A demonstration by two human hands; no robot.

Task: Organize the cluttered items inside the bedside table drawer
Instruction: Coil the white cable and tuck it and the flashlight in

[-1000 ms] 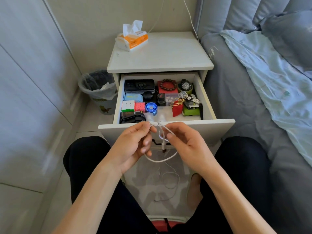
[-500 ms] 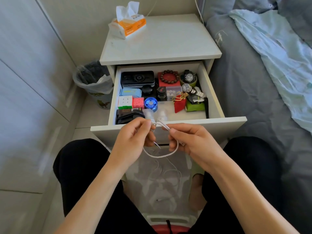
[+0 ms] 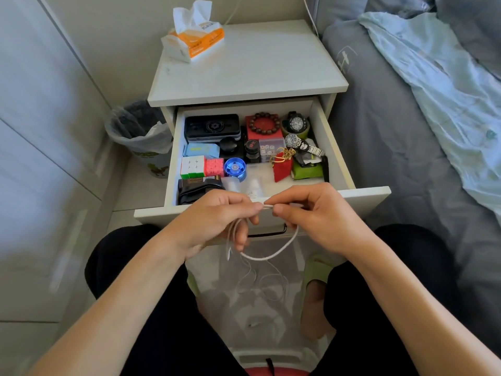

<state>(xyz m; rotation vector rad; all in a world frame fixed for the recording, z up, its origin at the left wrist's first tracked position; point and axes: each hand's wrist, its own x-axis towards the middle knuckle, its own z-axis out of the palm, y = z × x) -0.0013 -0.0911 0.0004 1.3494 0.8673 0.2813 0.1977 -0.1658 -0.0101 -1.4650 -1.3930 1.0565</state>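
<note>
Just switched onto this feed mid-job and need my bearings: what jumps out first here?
Front and centre, the left hand and right hand pinch a looped white cable just in front of the open drawer. Inside the drawer, colour draws the eye: a blue metal spinner mid-drawer and a red pouch to its right. An orange tissue pack sits on the bedside table top.

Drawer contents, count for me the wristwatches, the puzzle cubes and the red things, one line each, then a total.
Wristwatches: 2, a black watch and a steel-band watch
Puzzle cubes: 2, a white-faced cube and a pink cube
Red things: 2, a red box under the bead bracelet, and a red pouch
Total: 6
</note>
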